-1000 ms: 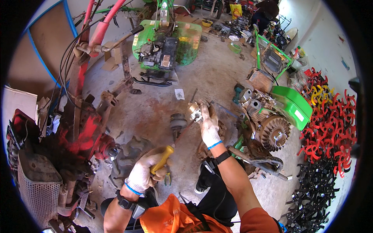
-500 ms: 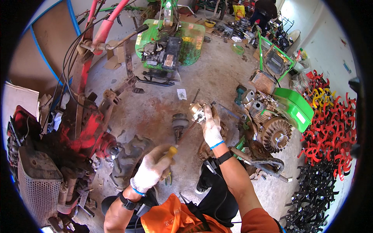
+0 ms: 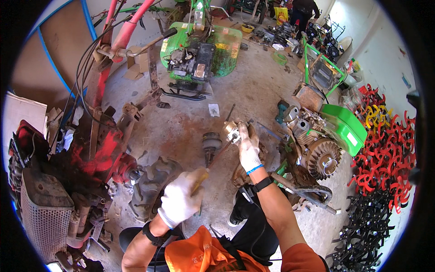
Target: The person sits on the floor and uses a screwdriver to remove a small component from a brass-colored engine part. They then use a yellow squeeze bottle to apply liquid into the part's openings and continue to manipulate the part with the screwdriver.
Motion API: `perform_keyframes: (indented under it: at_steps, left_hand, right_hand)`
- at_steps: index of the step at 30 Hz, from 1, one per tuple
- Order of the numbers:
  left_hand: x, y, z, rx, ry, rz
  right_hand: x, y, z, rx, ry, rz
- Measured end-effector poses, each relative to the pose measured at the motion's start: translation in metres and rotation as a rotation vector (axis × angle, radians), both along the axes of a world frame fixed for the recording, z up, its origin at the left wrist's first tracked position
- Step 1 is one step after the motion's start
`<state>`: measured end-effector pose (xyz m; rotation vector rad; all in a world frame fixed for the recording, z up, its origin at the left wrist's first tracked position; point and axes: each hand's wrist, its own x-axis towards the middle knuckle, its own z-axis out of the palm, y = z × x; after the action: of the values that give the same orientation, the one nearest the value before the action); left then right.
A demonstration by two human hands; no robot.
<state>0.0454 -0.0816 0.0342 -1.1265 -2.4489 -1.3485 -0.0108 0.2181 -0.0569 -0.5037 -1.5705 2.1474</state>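
Observation:
In a white work glove, my right hand (image 3: 248, 152) is closed around a small metal carburetor (image 3: 231, 131) with a brass-coloured bowl, held above the floor. My left hand (image 3: 181, 198), gloved too, grips the yellow handle of a screwdriver (image 3: 198, 178). Its thin shaft slants up and to the right, and the tip meets the carburetor, though the exact contact spot is too small to make out. Just left of the shaft, on the floor, lies a dark cylindrical part with a stem (image 3: 211, 144). The palm side of both hands is hidden.
A partly stripped engine with a finned flywheel (image 3: 322, 158) and a green tank (image 3: 344, 128) stands at right. Red machinery (image 3: 102, 149) crowds the left. Ahead is a green tiller (image 3: 192, 59). Red and black blades (image 3: 380, 167) lie heaped along the right wall. A person (image 3: 304, 11) is at the back.
My left hand has turned on the screwdriver handle, its back now facing up more, and has shifted slightly. My right hand keeps the carburetor in nearly the same place.

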Motion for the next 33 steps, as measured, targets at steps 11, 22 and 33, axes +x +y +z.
perform_keyframes:
  at_steps: [11, 22, 33]
  left_hand:
    - [-0.018, -0.015, -0.009, 0.637, -1.673, -0.218]
    - [-0.023, -0.019, -0.014, 0.725, -1.905, -0.372]
    - [-0.012, -0.008, 0.013, 0.361, -1.381, -0.142]
  right_hand:
    - [-0.003, -0.003, 0.004, -0.059, 0.115, -0.004]
    - [0.000, -0.003, 0.010, 0.030, 0.180, -0.030]
    - [0.000, 0.000, 0.006, -0.016, 0.119, -0.001]
